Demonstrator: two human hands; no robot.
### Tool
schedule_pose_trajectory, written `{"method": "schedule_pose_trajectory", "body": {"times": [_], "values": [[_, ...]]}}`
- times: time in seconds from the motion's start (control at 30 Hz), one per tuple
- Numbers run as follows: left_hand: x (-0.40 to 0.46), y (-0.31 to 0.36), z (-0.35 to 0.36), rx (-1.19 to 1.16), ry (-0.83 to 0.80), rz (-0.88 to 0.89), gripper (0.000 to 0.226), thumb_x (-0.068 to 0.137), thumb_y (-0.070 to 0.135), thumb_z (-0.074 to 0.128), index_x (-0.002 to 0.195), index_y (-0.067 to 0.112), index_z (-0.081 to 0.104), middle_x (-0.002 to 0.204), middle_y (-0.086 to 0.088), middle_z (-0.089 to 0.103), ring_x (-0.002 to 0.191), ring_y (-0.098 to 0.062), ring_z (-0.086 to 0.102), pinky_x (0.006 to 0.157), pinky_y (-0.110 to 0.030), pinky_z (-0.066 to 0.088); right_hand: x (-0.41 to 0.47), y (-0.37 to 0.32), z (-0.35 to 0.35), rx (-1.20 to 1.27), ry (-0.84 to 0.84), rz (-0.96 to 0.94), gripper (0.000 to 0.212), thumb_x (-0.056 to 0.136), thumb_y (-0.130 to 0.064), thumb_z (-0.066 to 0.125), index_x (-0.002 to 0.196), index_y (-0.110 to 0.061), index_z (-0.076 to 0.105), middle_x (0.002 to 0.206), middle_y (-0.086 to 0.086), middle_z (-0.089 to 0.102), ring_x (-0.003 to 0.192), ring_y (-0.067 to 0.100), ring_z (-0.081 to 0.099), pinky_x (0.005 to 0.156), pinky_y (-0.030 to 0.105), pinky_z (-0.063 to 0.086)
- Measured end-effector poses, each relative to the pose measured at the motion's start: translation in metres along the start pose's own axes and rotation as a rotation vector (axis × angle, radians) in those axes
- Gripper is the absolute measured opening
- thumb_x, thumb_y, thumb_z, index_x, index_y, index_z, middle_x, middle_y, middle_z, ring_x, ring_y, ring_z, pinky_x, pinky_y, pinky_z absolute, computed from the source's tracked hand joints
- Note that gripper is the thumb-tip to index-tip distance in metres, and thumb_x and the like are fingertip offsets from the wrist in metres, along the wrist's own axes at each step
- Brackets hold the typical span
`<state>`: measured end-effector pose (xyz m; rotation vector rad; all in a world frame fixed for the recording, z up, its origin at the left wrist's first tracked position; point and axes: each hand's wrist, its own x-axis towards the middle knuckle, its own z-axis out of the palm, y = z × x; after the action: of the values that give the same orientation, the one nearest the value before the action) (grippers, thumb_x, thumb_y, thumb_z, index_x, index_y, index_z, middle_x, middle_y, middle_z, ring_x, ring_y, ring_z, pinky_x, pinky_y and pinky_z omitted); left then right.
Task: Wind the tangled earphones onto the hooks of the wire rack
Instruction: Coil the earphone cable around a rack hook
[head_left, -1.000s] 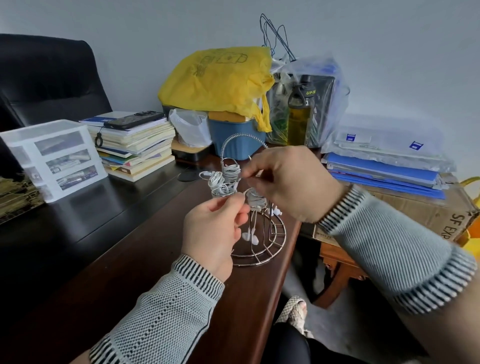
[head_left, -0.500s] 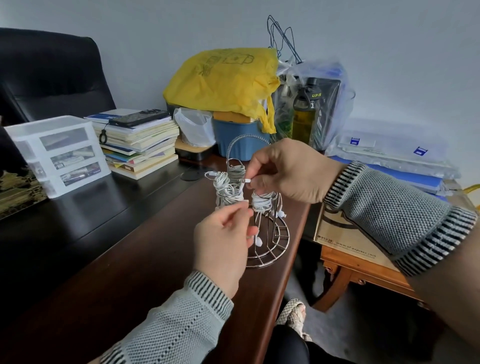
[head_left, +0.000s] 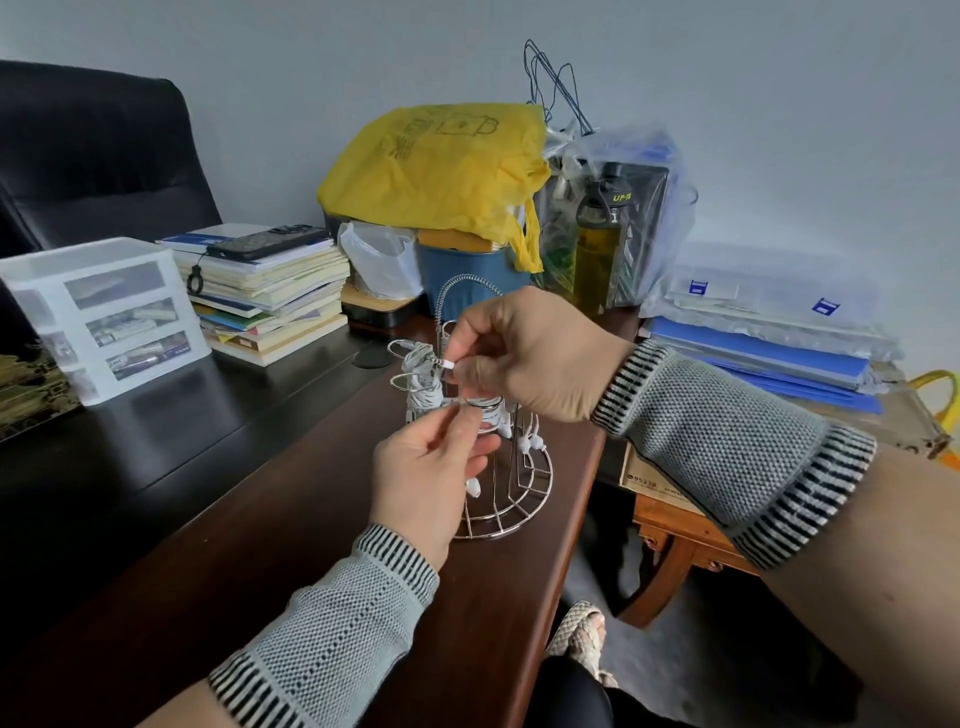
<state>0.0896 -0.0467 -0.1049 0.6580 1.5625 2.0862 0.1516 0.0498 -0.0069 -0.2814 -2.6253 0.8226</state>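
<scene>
The wire rack (head_left: 501, 483) stands near the desk's (head_left: 260, 519) right edge, and everything is placed against it. White earphones (head_left: 427, 387) are already coiled thick around its upper hooks, two buds dangling inside the frame. The right hand (head_left: 540, 358), just above the rack, pinches the plug end of the cable; the left hand (head_left: 431, 467), in front of the rack, pinches a short strand below the coil. This looks like the finishing step (little slack remains): next, tuck the plug into the windings without loosening them.
</scene>
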Motion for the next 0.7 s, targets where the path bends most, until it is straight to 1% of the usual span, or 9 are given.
{"method": "schedule_pose_trajectory", "body": {"times": [0.1, 0.2, 0.33, 0.43, 0.5, 0.57, 0.63, 0.67, 0.7], "values": [[0.004, -0.002, -0.006, 0.008, -0.022, 0.004, 0.013, 0.09, 0.009, 0.064, 0.09, 0.02, 0.071, 0.073, 0.006, 0.074, 0.075, -0.009, 0.072, 0.064, -0.017, 0.055, 0.003, 0.0, 0.004, 0.021, 0.013, 0.015, 0.003, 0.089, -0.006, 0.064, 0.091, -0.006, 0.066, 0.086, 0.009, 0.073, 0.077, 0.015, 0.072, 0.077, 0.034, 0.059], [0.007, -0.004, -0.007, 0.025, -0.01, 0.019, 0.014, 0.088, 0.012, 0.067, 0.083, 0.024, 0.072, 0.071, 0.006, 0.073, 0.072, -0.007, 0.07, 0.062, -0.017, 0.053, 0.005, 0.0, 0.006, -0.004, 0.017, 0.011, 0.003, 0.09, -0.007, 0.063, 0.09, -0.01, 0.064, 0.085, 0.011, 0.073, 0.077, 0.017, 0.072, 0.077, 0.036, 0.058], [0.01, -0.004, -0.005, -0.001, 0.017, 0.013, 0.011, 0.086, 0.013, 0.07, 0.079, 0.021, 0.073, 0.067, 0.008, 0.071, 0.064, -0.004, 0.067, 0.058, -0.016, 0.051, 0.009, 0.002, 0.007, -0.098, 0.067, -0.031, 0.01, 0.089, -0.005, 0.062, 0.09, -0.016, 0.062, 0.076, 0.003, 0.071, 0.073, 0.013, 0.07, 0.076, 0.035, 0.058], [0.013, -0.004, -0.006, -0.005, 0.027, 0.003, 0.011, 0.086, 0.014, 0.071, 0.077, 0.021, 0.073, 0.065, 0.007, 0.07, 0.062, -0.004, 0.066, 0.057, -0.016, 0.051, 0.011, 0.002, 0.005, -0.14, 0.078, -0.046, 0.015, 0.089, -0.004, 0.061, 0.093, -0.018, 0.063, 0.078, 0.002, 0.07, 0.074, 0.015, 0.07, 0.076, 0.038, 0.057], [0.014, -0.003, -0.006, -0.01, 0.026, -0.001, 0.016, 0.086, 0.013, 0.07, 0.073, 0.022, 0.073, 0.063, 0.007, 0.07, 0.061, -0.004, 0.066, 0.057, -0.016, 0.051, 0.011, 0.001, -0.002, -0.184, 0.076, -0.055, 0.013, 0.089, -0.007, 0.062, 0.092, -0.02, 0.064, 0.079, 0.0, 0.071, 0.075, 0.013, 0.07, 0.078, 0.038, 0.057], [0.014, -0.003, -0.006, -0.006, 0.023, -0.003, 0.02, 0.086, 0.013, 0.07, 0.07, 0.023, 0.073, 0.062, 0.007, 0.07, 0.061, -0.004, 0.066, 0.056, -0.016, 0.051, 0.01, -0.003, -0.009, -0.326, 0.039, -0.086, 0.01, 0.089, -0.011, 0.064, 0.094, -0.019, 0.067, 0.084, -0.003, 0.071, 0.079, 0.011, 0.068, 0.081, 0.032, 0.055], [0.014, -0.003, -0.006, -0.006, 0.021, -0.009, 0.017, 0.086, 0.014, 0.069, 0.072, 0.022, 0.072, 0.062, 0.007, 0.069, 0.061, -0.003, 0.065, 0.055, -0.018, 0.049, 0.013, -0.008, -0.012, -0.533, 0.006, -0.155, 0.013, 0.089, -0.013, 0.061, 0.097, -0.018, 0.07, 0.09, -0.005, 0.07, 0.082, 0.013, 0.066, 0.08, 0.026, 0.051], [0.014, -0.003, -0.006, -0.005, 0.019, -0.011, 0.016, 0.086, 0.014, 0.069, 0.073, 0.022, 0.072, 0.061, 0.007, 0.069, 0.061, -0.003, 0.065, 0.055, -0.018, 0.049, 0.015, -0.01, -0.012, -0.624, -0.004, -0.191, 0.015, 0.09, -0.013, 0.059, 0.097, -0.018, 0.071, 0.091, -0.004, 0.07, 0.083, 0.016, 0.066, 0.079, 0.026, 0.049], [0.014, -0.004, -0.006, -0.004, 0.018, -0.013, 0.015, 0.086, 0.014, 0.069, 0.074, 0.021, 0.072, 0.061, 0.007, 0.069, 0.061, -0.003, 0.065, 0.054, -0.018, 0.049, 0.018, -0.011, -0.012, -0.706, -0.018, -0.217, 0.017, 0.09, -0.012, 0.056, 0.097, -0.017, 0.071, 0.092, -0.002, 0.071, 0.083, 0.018, 0.065, 0.079, 0.029, 0.05]]}}
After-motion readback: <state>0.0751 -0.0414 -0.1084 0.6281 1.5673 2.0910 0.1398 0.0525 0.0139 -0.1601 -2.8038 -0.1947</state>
